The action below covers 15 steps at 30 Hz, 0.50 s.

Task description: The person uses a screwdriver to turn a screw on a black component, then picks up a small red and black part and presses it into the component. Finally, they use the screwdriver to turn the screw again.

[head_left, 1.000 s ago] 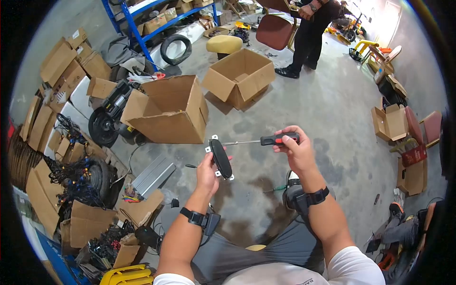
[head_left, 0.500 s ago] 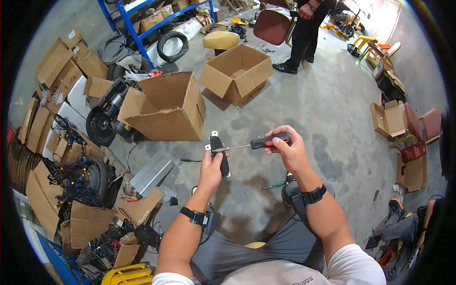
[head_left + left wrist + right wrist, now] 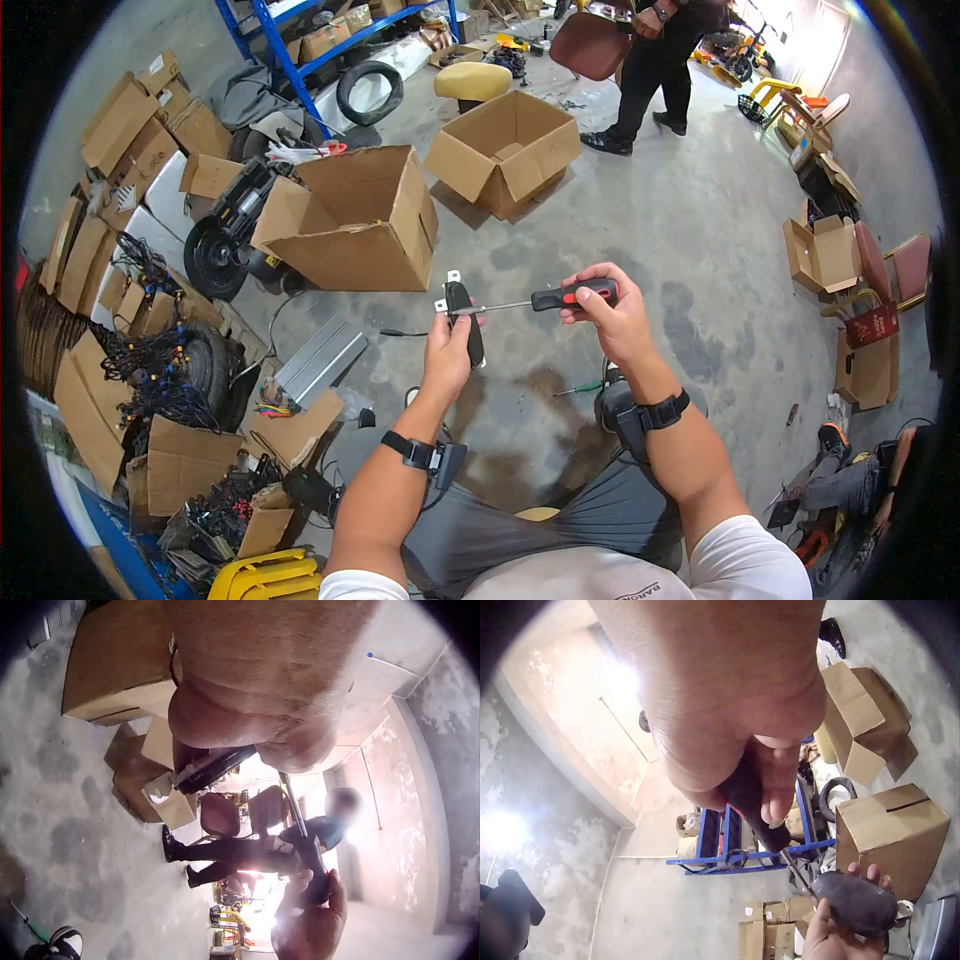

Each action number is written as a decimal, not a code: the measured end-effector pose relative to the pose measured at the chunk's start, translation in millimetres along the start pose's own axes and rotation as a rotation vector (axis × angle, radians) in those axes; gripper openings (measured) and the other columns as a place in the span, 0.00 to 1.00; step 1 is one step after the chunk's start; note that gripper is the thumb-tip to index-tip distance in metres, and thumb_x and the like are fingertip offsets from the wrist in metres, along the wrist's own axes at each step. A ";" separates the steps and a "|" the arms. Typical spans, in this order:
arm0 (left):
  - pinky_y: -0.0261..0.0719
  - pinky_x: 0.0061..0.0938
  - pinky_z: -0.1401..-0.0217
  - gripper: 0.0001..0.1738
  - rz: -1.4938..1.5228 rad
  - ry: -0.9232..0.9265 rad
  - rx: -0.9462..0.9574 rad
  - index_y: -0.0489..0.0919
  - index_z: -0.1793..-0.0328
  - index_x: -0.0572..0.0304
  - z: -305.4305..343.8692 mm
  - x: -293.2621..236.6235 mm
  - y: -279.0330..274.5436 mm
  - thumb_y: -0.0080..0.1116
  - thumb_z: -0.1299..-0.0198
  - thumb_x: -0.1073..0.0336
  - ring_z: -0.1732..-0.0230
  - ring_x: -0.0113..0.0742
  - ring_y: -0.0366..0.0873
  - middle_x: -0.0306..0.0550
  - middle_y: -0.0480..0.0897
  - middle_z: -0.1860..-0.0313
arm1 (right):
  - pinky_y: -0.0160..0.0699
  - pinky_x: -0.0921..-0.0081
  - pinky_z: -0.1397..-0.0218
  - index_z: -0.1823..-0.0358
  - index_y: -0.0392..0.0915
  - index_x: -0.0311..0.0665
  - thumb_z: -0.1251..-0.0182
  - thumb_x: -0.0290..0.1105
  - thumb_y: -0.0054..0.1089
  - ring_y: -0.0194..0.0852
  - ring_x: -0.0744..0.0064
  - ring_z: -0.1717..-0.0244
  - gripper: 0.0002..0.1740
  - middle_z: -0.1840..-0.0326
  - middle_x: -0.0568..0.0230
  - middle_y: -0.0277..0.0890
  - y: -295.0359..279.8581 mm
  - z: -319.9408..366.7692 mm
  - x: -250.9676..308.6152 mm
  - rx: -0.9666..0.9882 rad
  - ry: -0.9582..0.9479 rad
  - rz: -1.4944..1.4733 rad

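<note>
In the head view my left hand (image 3: 447, 358) grips a black oval part (image 3: 457, 296) with small metal tabs at its end, the thumb lying across it. The right wrist view shows the part's smooth, dark rounded face (image 3: 855, 901) with my left fingers around its edge. My right hand (image 3: 625, 325) holds a screwdriver (image 3: 572, 296) by its black and red handle. Its metal shaft points left, and the tip is at the part beside my left thumb. A short black cable end (image 3: 402, 333) sticks out to the left of the part.
Two open cardboard boxes (image 3: 345, 255) stand ahead on the floor. At left lie a finned silver metal case (image 3: 322, 366) and tangled cables (image 3: 150, 365). A green-handled screwdriver (image 3: 580, 388) lies near my foot. Farther off, a person (image 3: 655, 85) stands by a red-brown chair (image 3: 590, 47).
The screwdriver has shifted left, its tip now beside my left thumb. My left hand has turned the part, and the thumb has come across it. The standing person has stepped with the chair.
</note>
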<state>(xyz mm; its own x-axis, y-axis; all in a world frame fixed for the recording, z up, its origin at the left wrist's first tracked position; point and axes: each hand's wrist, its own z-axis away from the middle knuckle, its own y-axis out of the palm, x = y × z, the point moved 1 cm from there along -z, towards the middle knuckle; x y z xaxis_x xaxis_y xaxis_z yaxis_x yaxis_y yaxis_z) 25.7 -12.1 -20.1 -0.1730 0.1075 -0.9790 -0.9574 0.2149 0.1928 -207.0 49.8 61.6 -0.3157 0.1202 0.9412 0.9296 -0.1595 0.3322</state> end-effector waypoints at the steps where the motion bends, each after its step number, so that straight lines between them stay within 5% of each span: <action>1: 0.77 0.27 0.49 0.18 -0.021 0.000 -0.009 0.70 0.34 0.62 0.3 -0.6 -0.4 0.44 0.25 0.64 0.47 0.34 0.79 0.44 0.77 0.39 | 0.86 0.70 0.57 0.50 0.70 0.28 0.31 0.29 0.60 0.83 0.65 0.62 0.14 0.50 0.47 0.79 0.1 0.1 0.1 -0.003 0.005 0.004; 5: 0.77 0.25 0.52 0.17 -0.064 0.042 -0.062 0.71 0.35 0.61 0.7 0.5 1.4 0.44 0.25 0.64 0.50 0.30 0.79 0.42 0.79 0.45 | 0.85 0.72 0.60 0.48 0.70 0.27 0.30 0.31 0.60 0.83 0.67 0.65 0.17 0.54 0.49 0.80 -0.6 0.5 0.6 -0.038 0.064 0.032; 11: 0.77 0.24 0.60 0.15 -0.276 0.090 -0.134 0.72 0.38 0.60 -0.8 -0.4 -11.8 0.44 0.25 0.63 0.60 0.27 0.78 0.42 0.81 0.57 | 0.70 0.79 0.82 0.55 0.80 0.28 0.27 0.53 0.53 0.70 0.79 0.87 0.29 0.82 0.62 0.78 -5.4 0.4 -7.1 0.058 0.267 0.384; 15: 0.78 0.25 0.59 0.14 -0.434 0.092 -0.139 0.73 0.40 0.61 2.5 -4.0 -16.0 0.44 0.26 0.65 0.61 0.29 0.80 0.44 0.81 0.57 | 0.65 0.78 0.82 0.60 0.82 0.32 0.29 0.55 0.56 0.65 0.82 0.87 0.28 0.83 0.67 0.76 -2.2 1.2 -5.9 0.021 0.274 0.518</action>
<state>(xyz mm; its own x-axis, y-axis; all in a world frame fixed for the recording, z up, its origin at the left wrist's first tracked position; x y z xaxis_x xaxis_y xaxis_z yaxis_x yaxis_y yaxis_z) 42.3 -13.5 -19.1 0.2368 -0.0517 -0.9702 -0.9666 0.0881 -0.2406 -206.9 50.6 55.2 0.1460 -0.2268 0.9629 0.9785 -0.1104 -0.1744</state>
